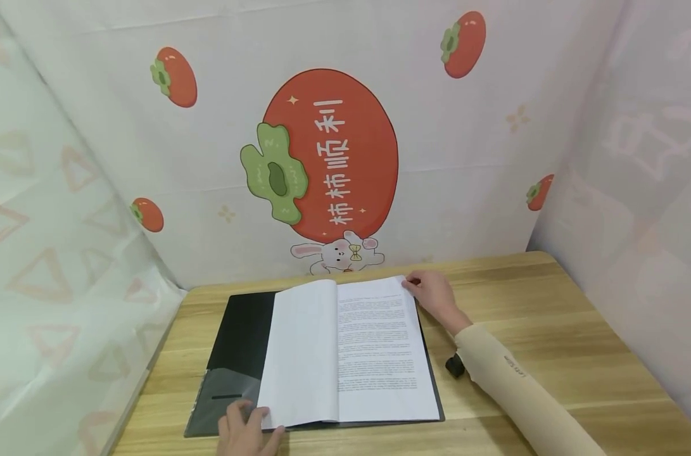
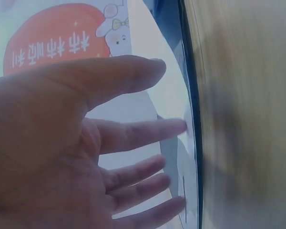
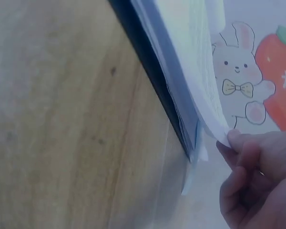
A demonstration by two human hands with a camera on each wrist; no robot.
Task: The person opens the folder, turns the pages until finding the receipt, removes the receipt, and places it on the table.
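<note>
The folder lies spread out on the table, near the table's left side. Its stack of paper divides into a blank left page and a printed right page. A translucent pocket covers the lower part of the bare cover at the left.

Right hand: thumb and forefinger pinch the far right corner of the right page. The right wrist view shows this corner raised above the paper beneath. The number of sheets in the pinch cannot be told.

Left hand: fingers are apart and grip nothing. They lie at the near edge of the folder, by the lower corner of the left page; firm contact cannot be confirmed.

Step in hand: apparently page turning, at the stage of separating a corner. The next move calls for keeping the pinch, drawing the sheet leftward over the central fold without creasing it, and using the left hand to steady or receive it.
</note>
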